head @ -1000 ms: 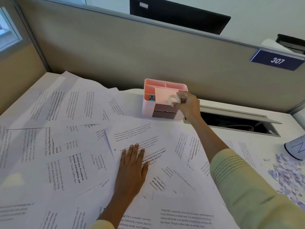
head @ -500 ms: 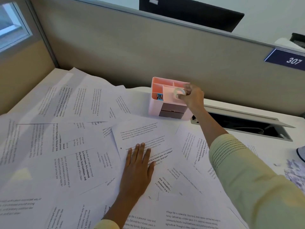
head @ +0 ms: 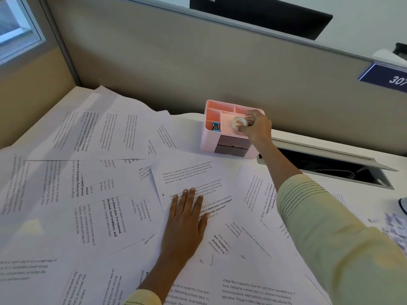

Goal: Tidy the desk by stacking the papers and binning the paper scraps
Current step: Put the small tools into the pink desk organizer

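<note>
Scraps (head: pixel 396 227) barely make the picture, a pale lilac heap cut off at the right edge beside a white rim (head: pixel 404 205) sliced by the frame. The plaque (head: pixel 387 78) on the grey partition (head: pixel 198 69) reads "307", last digit clipped. Papers (head: pixel 99 194) sprawl overlapping across the desk (head: pixel 330 142), thin white sheets; one reads "Village life is a peaceful, close-knit", farther ones blur. Left hand (head: pixel 186 223) lies flat, fingers straight, pressing those sheets. Right hand (head: pixel 256 127) pinches a white tape roll (head: pixel 239 122) over the pink plastic organiser (head: pixel 220 128); its compartment holds something small and blue, hard to identify.
</note>
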The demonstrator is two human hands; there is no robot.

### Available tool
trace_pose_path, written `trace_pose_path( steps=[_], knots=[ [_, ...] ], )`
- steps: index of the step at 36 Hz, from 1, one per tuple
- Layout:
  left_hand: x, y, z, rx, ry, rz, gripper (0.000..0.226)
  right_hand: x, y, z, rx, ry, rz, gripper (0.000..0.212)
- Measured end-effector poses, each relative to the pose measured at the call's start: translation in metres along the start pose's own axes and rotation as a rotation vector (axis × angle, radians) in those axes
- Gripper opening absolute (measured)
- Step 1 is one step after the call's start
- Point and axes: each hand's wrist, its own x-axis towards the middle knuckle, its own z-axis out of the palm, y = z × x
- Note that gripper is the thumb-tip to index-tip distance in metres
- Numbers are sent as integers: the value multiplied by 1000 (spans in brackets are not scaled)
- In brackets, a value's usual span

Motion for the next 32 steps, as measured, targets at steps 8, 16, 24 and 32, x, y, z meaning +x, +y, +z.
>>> trace_pose_path(
  steps=[8,16,24,32],
  knots=[
    [0,0,-1,4,-3,0,59,0,-1,-3,-27,-44,-10,62],
    [0,1,-4,-1,-28,-1,58,-16,-1,-21,25,-48,-56,57],
    [2,0,-4,18,-49,-5,62,-92,20,-45,110,-80,-102,48],
    [9,6,-12,93,-108,-49,75,-193,66,-63,77,-125,-70,39]
  ],
)
